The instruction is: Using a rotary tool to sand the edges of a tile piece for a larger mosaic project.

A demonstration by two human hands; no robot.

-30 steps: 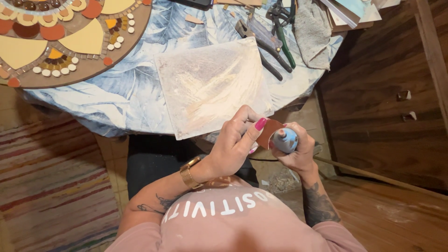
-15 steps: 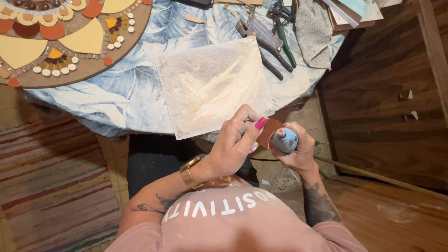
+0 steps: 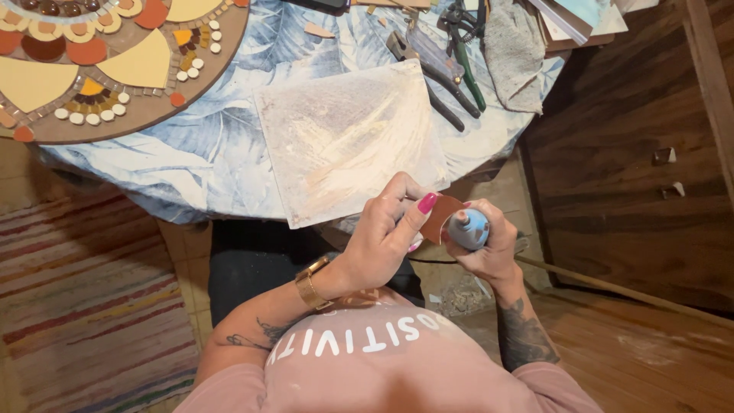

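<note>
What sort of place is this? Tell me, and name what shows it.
Likely a home craft corner for mosaic work: a round mosaic panel of coloured tile pieces on the cloth-covered table, nippers beside it, and a wooden floor below.

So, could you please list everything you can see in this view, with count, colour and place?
brown tile piece: one, reddish brown, pinched at the left hand's fingertips below the table edge
blue tool: one, light blue with a grey tip, gripped in the right hand, tip against the tile piece
dusty sheet: one, whitish, flat on the table above the hands
mosaic board: one, round, brown with cream, orange and white pieces, top left
pliers: at least two, dark and green-handled, top centre
grey cloth: one, top right of table
tablecloth: one, blue leaf print
striped rug: one, multicoloured, floor left
gold bracelet: one, left wrist
left hand: one
right hand: one
</note>
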